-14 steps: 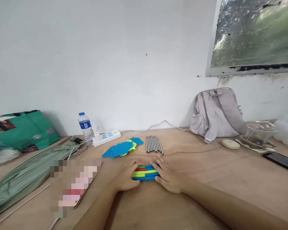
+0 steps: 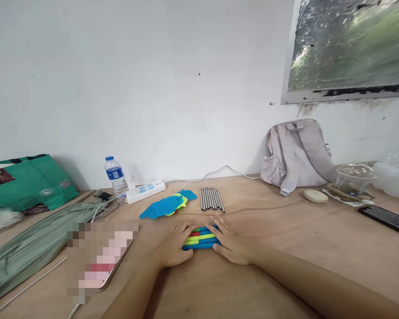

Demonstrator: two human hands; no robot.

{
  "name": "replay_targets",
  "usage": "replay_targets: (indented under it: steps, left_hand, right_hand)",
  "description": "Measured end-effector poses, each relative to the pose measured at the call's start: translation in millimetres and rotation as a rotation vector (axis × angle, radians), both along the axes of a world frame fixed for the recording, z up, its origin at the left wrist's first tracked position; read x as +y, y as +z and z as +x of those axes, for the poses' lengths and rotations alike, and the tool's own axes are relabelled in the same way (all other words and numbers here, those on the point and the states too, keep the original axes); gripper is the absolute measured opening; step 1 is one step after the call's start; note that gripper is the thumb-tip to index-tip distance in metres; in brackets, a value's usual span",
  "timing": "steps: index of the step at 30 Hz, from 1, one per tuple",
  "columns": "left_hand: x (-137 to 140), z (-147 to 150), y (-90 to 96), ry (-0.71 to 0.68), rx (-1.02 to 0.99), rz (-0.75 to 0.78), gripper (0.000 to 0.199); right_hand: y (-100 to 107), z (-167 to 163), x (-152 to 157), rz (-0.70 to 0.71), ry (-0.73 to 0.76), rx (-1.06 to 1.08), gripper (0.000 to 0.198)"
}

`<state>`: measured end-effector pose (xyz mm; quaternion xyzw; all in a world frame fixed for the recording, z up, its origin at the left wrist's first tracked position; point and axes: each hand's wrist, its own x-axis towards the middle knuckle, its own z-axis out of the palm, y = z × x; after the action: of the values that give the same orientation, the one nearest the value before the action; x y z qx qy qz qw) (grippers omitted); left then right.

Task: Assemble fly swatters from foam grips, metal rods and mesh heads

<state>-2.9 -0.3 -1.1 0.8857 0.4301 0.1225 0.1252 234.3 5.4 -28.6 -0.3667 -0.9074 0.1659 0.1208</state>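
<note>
1. Since the earlier frame, the view has swung slightly to the right, so the backpack, window and bottle sit a little farther left; the hands and what they hold have barely shifted on the worktop.
2. The coloured tubes, in blue, yellow, red and green, lie side by side at the near middle of the worktop, running left to right between the hands.
3. The left hand is half curled round their left end, thumb at the near edge, fingers on the far side. The right hand has hold of the right end likewise, its fingers more spread.
4. Just beyond lie a row of grey rods and, left of it, a pile of blue and yellow flat pieces.
5. The worktop is brown, with a wood-like tone and faint creases.
6. Farther left are a white power strip, a water bottle, a grey-green cloth item, a pixelated object and a green bag.
7. To the right are a pale backpack, a cream rounded object, a clear bowl and a dark phone.
8. Behind rises a white, marked wall; a window at upper right shows greenery.
</note>
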Motion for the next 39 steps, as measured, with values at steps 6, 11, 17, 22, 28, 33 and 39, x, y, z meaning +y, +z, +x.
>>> replay_targets:
  steps: [6,11,17,22,28,33,39]
  left_hand:
    - [0,1,-0.8,-0.024,0.002,-0.015,0.067]
    - [-3,4,2.2,0.039,0.041,-0.035,0.069]
    - [-4,6,2.4,0.040,0.041,-0.020,0.069]
    - [-3,5,-1.6,0.022,0.031,0.004,0.070]
    - [1,3,-10.2,0.032,0.036,0.032,0.068]
    - [1,3,-10.6,0.027,0.034,0.046,0.068]
    - [-3,4,-1.6,0.028,0.055,0.109,0.062]
  right_hand:
    - [-1,2,1,0.006,0.001,0.024,0.061]
    - [-1,4,1,-0.014,0.005,0.064,0.063]
    - [-1,6,2,-0.040,0.008,0.086,0.061]
    - [2,5,-2,-0.032,-0.001,0.082,0.062]
    - [5,3,-6,0.019,0.051,0.044,0.061]
    - [4,2,-3,0.054,0.064,0.128,0.058]
    - [-3,12,23,0.206,-0.168,0.455,0.033]
